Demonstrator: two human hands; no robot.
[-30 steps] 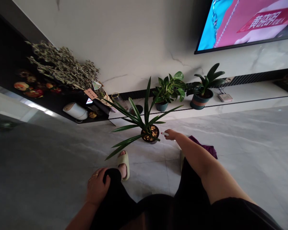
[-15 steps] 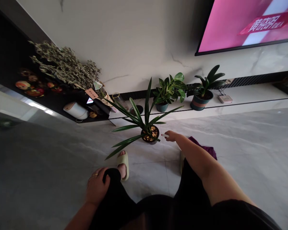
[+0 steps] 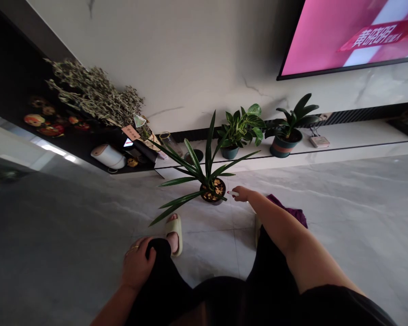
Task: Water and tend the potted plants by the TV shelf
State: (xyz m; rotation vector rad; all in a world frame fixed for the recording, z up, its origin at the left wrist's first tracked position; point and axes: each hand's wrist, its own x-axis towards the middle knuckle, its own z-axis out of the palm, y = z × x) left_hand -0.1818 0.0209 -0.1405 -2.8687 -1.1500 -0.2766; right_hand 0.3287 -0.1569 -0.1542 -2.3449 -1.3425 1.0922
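Observation:
My right hand (image 3: 241, 193) is closed on a small, slim white stick (image 3: 233, 194), whose exact kind is too small to make out. It hovers just right of a potted plant with long strap-like leaves (image 3: 209, 170). That plant stands on the floor in a dark round pot (image 3: 217, 202), with light brown chips on top of its soil. My left hand (image 3: 138, 262) lies over my left knee, fingers spread on the black cloth, holding nothing.
A low white ledge (image 3: 353, 131) along the wall bears a leafy plant (image 3: 240, 127) and a plant in a banded green pot (image 3: 285, 142). Purple cloth (image 3: 297, 215) lies beyond my right forearm. Dried flowers (image 3: 91, 93) and a white appliance (image 3: 108, 156) are at left. A television (image 3: 326, 36) hangs above.
My right hand, with the white stick, has shifted very slightly left toward the pot. My left hand stays on the knee.

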